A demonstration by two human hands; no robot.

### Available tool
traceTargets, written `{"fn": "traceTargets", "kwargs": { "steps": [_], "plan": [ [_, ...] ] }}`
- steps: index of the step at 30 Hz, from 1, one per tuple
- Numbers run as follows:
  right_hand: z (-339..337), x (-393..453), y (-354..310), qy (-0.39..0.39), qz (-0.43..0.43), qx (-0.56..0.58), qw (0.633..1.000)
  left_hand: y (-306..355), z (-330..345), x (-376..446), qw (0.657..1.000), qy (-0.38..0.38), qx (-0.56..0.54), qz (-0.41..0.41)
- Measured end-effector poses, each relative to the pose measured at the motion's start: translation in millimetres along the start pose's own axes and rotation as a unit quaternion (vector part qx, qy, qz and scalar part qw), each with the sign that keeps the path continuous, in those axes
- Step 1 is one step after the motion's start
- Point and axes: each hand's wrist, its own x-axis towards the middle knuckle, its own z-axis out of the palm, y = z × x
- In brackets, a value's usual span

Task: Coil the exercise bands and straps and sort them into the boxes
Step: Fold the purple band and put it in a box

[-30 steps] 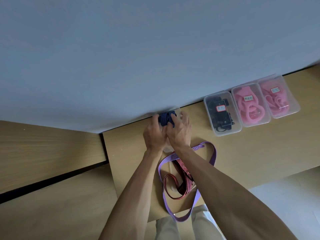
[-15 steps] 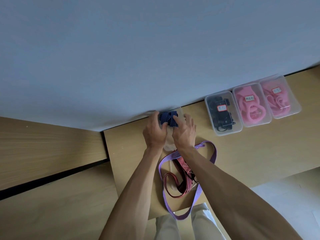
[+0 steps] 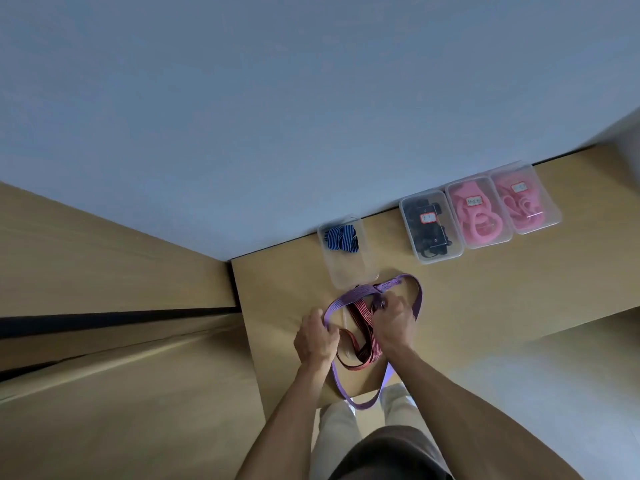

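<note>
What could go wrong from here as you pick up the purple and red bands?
The purple band and the red band overlap between the left hand and right hand, so they may tangle or lift together. The purple loop hangs off the table edge and could drag. It also lies against the open box holding the blue band and could nudge it.

Under my hands, a purple strap (image 3: 417, 303) with fine stripes loops over a red-and-black striped band (image 3: 362, 317) on the tan wooden table (image 3: 485, 292). Upper centre, a blue-and-black striped band (image 3: 341, 238) fills a clear box (image 3: 349, 271). To the right, one clear box holds black straps (image 3: 427, 233), two hold pink bands (image 3: 479, 216).
</note>
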Motion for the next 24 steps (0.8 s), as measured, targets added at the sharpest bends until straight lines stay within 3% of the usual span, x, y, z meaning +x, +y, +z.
{"fn": "traceTargets", "kwargs": {
  "steps": [3, 7, 11, 13, 18, 24],
  "plan": [
    [8, -8, 16, -0.087, 0.01, -0.067, 0.994, -1, 7, 2, 0.999, -0.032, 0.016, -0.023],
    [14, -10, 12, -0.064, 0.048, -0.036, 0.996, 12, 4, 7, 0.999, 0.008, -0.038, 0.008],
    [5, -12, 3, -0.016, 0.086, 0.017, 0.996, 21, -14, 7, 0.982, 0.014, -0.156, 0.102],
    [-6, -15, -2, 0.023, 0.096, 0.08, 0.992, 29, -31, 2, 0.965, -0.015, -0.218, 0.146],
    [-45, -26, -16, 0.056, 0.019, 0.22, 0.974, 69, -77, -10, 0.922, -0.141, -0.307, 0.191],
    [-94, -33, -54, -0.054, -0.025, 0.3, 0.952, 131, -141, -48, 0.867, -0.244, -0.36, 0.243]
  ]
}}
